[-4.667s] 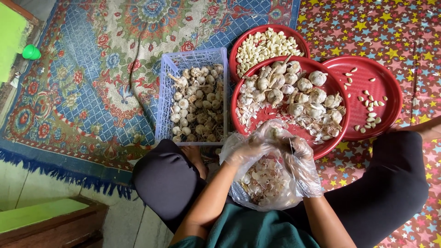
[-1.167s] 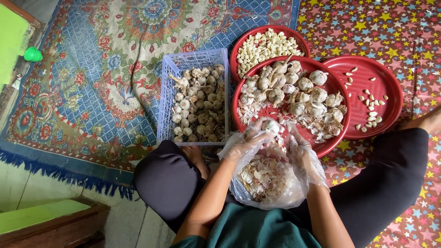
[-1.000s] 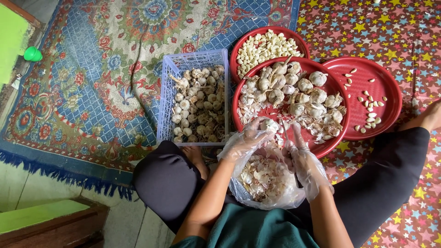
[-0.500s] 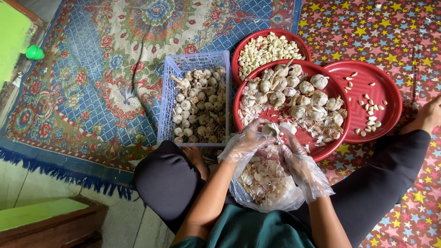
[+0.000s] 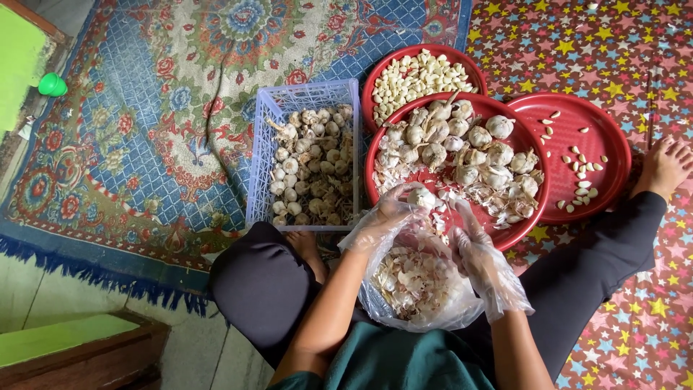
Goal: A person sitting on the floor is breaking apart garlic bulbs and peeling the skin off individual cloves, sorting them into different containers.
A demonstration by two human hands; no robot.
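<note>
Both my hands wear loose clear plastic gloves. My left hand (image 5: 386, 217) grips a whole garlic bulb (image 5: 421, 196) at the near rim of a big red bowl (image 5: 534, 217) full of garlic bulbs and loose skins. My right hand (image 5: 473, 242) sits close beside it, fingers curled, touching the bulb's right side; what it holds is unclear. Below both hands, a clear plastic bag (image 5: 419, 285) of papery garlic skins rests on my lap.
A lilac plastic crate (image 5: 263, 159) of unpeeled garlic stands left of the bowl. A red bowl (image 5: 372, 79) of peeled cloves is behind it, a red tray (image 5: 613, 155) with a few cloves to the right. My bare foot (image 5: 664, 166) lies by the tray. A patterned rug (image 5: 144, 130) covers the floor.
My hands lifted from the mouth of the skin bag up to the bowl's near rim, and the left hand now holds a bulb. The view shifted slightly.
</note>
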